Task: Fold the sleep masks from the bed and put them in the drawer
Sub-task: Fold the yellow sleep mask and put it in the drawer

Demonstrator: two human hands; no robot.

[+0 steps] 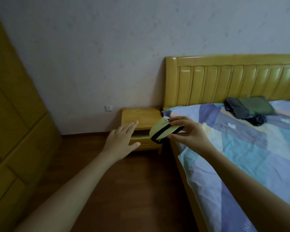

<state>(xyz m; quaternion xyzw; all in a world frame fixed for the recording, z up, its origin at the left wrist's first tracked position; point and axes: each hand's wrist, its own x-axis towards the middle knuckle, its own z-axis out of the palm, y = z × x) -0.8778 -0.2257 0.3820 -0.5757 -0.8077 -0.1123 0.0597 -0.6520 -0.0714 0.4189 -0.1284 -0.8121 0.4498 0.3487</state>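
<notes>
From the head camera, I see my right hand holding a folded sleep mask in the air, just past the near corner of the bed and in front of the nightstand. The mask is pale yellow, doubled over into a rounded half-oval, with a black elastic strap running across its face and hanging in a small loop at the lower edge; a small printed tag shows near its top corner. My right fingers pinch it from above and the thumb presses from below.

My left hand reaches forward with its fingers straight and spread, holding nothing, its tips in front of the nightstand's front edge. Beneath them the drawer is pulled out, showing a dark gap; I cannot tell what lies inside.

Further up the bed, near the yellow wooden headboard, a small pile of dark cloth items rests on the patchwork sheet, grey, green and a patterned navy one. I cannot tell whether these are masks.
</notes>
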